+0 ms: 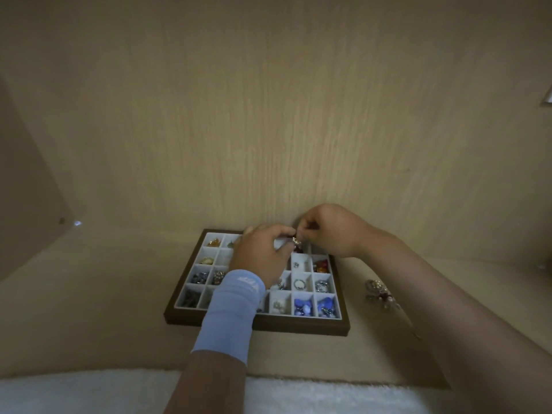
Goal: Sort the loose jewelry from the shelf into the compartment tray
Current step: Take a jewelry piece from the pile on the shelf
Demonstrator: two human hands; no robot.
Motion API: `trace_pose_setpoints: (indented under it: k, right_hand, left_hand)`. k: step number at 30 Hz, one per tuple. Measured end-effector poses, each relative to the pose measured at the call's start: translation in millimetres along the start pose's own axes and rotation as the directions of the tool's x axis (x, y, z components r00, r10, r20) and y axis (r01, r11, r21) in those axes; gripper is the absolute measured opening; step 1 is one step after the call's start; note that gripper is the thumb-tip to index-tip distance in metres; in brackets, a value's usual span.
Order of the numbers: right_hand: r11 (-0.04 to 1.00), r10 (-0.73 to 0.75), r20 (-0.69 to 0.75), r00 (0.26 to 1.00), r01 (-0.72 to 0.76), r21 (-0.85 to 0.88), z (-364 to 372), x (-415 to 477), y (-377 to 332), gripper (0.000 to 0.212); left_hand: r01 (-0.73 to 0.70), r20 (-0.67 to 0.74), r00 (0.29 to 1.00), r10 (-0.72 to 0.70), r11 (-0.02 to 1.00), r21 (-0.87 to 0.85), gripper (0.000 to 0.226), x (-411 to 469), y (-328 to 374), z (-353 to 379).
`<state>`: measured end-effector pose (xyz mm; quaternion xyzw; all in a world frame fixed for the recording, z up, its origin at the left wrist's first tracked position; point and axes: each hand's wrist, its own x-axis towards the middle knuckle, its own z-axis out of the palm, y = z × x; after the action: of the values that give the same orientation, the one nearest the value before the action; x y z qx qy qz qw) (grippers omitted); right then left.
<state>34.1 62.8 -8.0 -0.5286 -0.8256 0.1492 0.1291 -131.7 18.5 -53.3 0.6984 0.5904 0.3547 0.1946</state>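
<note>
Writing: the light blue wristband (233,312) on the left wrist bears white lettering, too blurred to read; no other label can be made out.
Left hand (263,252): over the back half of the compartment tray (298,324), fingers (282,234) curled, pinching a small gold-coloured piece (295,241) at its left side.
Right hand (331,231): over the tray's back right corner, fingers (304,231) bunched, pinching the same piece from the right.
Gold-coloured piece: held between both hands, above the tray's back row; which compartment lies under it cannot be told.
Tray: brown frame, pale compartments, lying flat on the shelf (104,294) close to the wooden back panel (268,115).
Tray contents: blue beads (303,306) in the front right compartments, a ring (299,284) behind them, orange-red pieces (322,265) at the right edge.
Loose jewelry (380,294): a tangled heap on the shelf, right of the tray, apart from it.
In the way: the left hand and wristband cover the tray's middle compartments.
Foreground: white cloth (89,392) along the shelf's front edge.
</note>
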Motion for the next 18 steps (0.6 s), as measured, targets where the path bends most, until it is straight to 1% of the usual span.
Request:
trace_pose_setpoints:
  k: [2,3,6,8,10,12,16,18]
  right_hand:
    - [0.989,0.008,-0.029,1.0,-0.003,0.151,-1,-2,0,0.017]
    - [0.97,0.023,-0.045,0.999,-0.012,0.242,-1,-3,-1,0.015]
    - [0.857,0.098,-0.061,0.993,-0.053,0.513,2,-10,-4,0.014]
    - [0.773,0.141,-0.032,0.989,-0.09,0.627,4,-14,-7,0.015]
    - [0.706,0.145,-0.006,0.989,-0.099,0.702,3,-16,-9,0.013]
    - [0.661,0.125,0.0,0.992,-0.083,0.746,1,-16,-10,0.014]
    - [0.627,0.124,-0.036,0.992,-0.05,0.777,-7,-16,-13,0.015]
    - [0.633,0.123,-0.044,0.991,-0.044,0.773,-9,-15,-14,0.014]
  left_hand:
    - [0.07,-0.005,0.997,-0.073,0.966,-0.248,0.014,1,4,0]
    - [0.088,-0.017,0.995,-0.099,0.943,-0.32,0.012,1,4,0]
    - [0.095,-0.048,0.991,-0.129,0.894,-0.437,0.011,2,5,-1]
    - [0.086,-0.062,0.989,-0.131,0.872,-0.482,0.011,2,6,-2]
    - [0.069,-0.076,0.989,-0.125,0.858,-0.509,0.011,3,7,-5]
    - [0.056,-0.073,0.991,-0.113,0.84,-0.54,0.013,3,8,-7]
    - [0.066,-0.055,0.991,-0.124,0.792,-0.607,0.016,2,12,-13]
    - [0.066,-0.065,0.989,-0.136,0.78,-0.622,0.014,2,13,-15]
